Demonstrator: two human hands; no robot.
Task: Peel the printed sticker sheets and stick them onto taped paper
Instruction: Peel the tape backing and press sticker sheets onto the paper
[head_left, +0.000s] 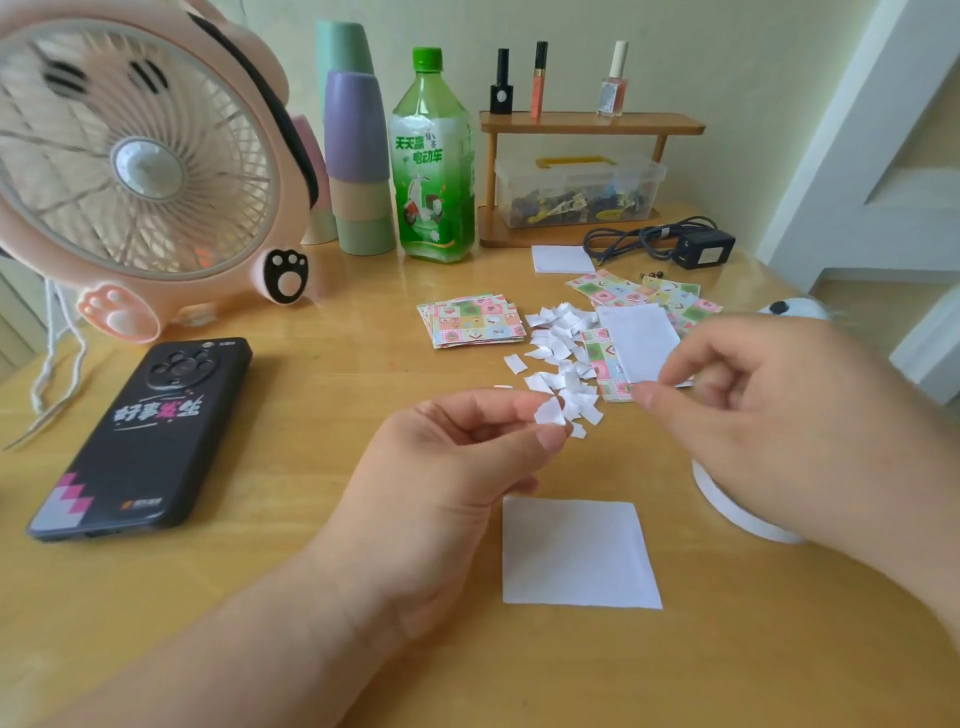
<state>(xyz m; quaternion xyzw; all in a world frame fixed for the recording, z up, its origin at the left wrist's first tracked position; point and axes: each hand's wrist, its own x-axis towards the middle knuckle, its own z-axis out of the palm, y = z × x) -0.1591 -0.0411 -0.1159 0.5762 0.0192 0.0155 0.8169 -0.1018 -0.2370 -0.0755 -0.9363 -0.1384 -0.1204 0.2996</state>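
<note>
1. At the far left a pink fan (140, 166) with paw-shaped feet stands on the wooden table (311, 519). A black phone (140, 441) lies face down in front of it.
2. Behind, a stack of cups (358, 156) stands just beside a green bottle (434, 161).
3. A neat stack of printed sticker sheets (472, 319) lies mid-table, near the bottle and apart from both hands.
4. The left hand (441, 467) is raised over the table, thumb and forefinger pinching a white scrap (550, 413) at the near edge of a pile of scraps (558, 348).
5. A white paper square (579, 553) lies flat in front, between the two forearms, with nothing on it.
6. At the back a wooden shelf (592, 124) carries three small cosmetic bottles and shelters a clear box (579, 189). A small white paper (561, 258) lies before it, and a black charger (704, 248) with a coiled cable lies to the right.
7. Loose sticker sheets (644, 293) lie fanned beyond the pile.
8. The right hand (769, 410), apart from the left, pinches the near corner of a white-faced sheet (644, 338). A printed sheet (605, 364) lies under it. Whether the two touch cannot be told through the blur.
9. The right wrist partly hides a white tape roll (727, 506).
</note>
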